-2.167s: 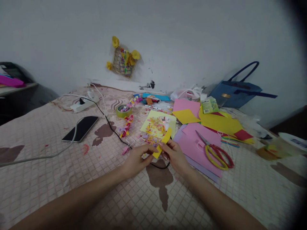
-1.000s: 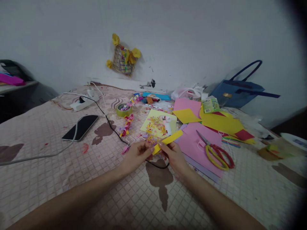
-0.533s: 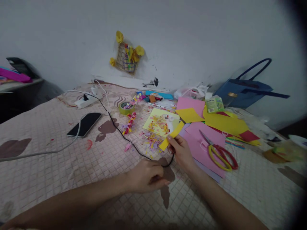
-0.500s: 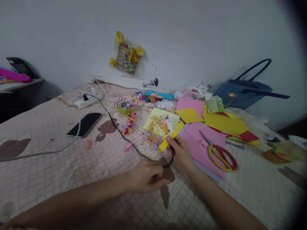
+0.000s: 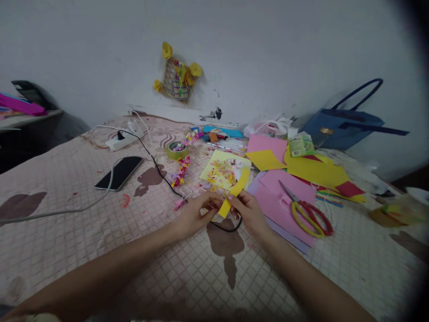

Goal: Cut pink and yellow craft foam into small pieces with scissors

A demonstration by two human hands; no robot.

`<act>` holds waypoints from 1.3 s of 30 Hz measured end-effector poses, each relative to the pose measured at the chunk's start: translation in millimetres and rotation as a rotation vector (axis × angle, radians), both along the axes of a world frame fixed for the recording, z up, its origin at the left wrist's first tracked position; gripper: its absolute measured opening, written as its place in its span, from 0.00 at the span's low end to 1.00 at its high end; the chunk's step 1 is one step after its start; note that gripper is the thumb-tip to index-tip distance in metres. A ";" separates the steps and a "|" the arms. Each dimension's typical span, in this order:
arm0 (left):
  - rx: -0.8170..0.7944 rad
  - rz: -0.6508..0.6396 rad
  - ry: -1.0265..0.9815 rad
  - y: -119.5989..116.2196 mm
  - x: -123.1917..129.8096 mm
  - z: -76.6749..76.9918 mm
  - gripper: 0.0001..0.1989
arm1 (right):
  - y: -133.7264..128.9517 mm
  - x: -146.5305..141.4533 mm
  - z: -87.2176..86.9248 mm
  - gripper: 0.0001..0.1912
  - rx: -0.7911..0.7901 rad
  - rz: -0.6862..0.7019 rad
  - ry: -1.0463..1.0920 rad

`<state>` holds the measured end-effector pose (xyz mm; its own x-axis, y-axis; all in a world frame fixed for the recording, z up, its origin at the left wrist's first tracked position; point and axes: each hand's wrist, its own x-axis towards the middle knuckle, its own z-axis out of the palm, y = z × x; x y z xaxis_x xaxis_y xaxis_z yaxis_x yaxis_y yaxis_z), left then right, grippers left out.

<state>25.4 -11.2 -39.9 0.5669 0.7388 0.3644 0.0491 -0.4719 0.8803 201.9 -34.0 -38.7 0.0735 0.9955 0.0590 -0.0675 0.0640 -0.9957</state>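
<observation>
A yellow paper strip [image 5: 240, 182] slants between my hands at the middle of the head view. My right hand [image 5: 247, 209] pinches it near its lower part. At the strip's left edge is my left hand [image 5: 200, 213], its thumb and fingers curved close to the paper; whether they grip it is hard to see. A black cable [image 5: 224, 229] loops below both hands. Just behind them lies a pale yellow sheet [image 5: 209, 167] with small paper scraps on it.
Scissors [image 5: 311, 219] with red and yellow handles lie on pink paper [image 5: 275, 201] at right. A blue bag [image 5: 345, 129] stands behind. On the left are a phone [image 5: 121, 173] and a power strip [image 5: 122, 141]. Green tape [image 5: 177, 151] sits back of centre.
My left hand has moved up and right to the strip, and its fingers have opened from a loose curl. My right hand has shifted slightly with the strip.
</observation>
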 end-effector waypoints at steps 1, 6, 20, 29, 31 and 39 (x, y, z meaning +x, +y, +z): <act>0.037 -0.015 0.022 -0.5 -0.5 0.9 0.10 | -0.2 -0.1 -1.2 0.16 -0.004 0.007 -0.009; 0.135 -0.039 0.050 -1.2 -3.3 2.2 0.12 | -1.9 -1.8 -4.2 0.16 -0.019 0.034 -0.036; -0.173 -0.033 -0.011 0.4 -1.0 0.8 0.08 | -4.1 -5.1 -4.1 0.14 0.008 0.092 -0.044; -0.605 -0.090 -0.174 5.5 2.7 -4.1 0.14 | -4.1 -6.9 -7.6 0.12 0.000 0.098 -0.038; -0.679 -0.093 -0.195 5.8 3.0 -2.8 0.15 | -4.4 -6.8 -7.6 0.12 0.001 0.096 -0.049; -0.793 -0.063 -0.186 7.6 3.1 0.5 0.17 | -5.7 -5.5 -1.8 0.13 0.016 0.124 -0.047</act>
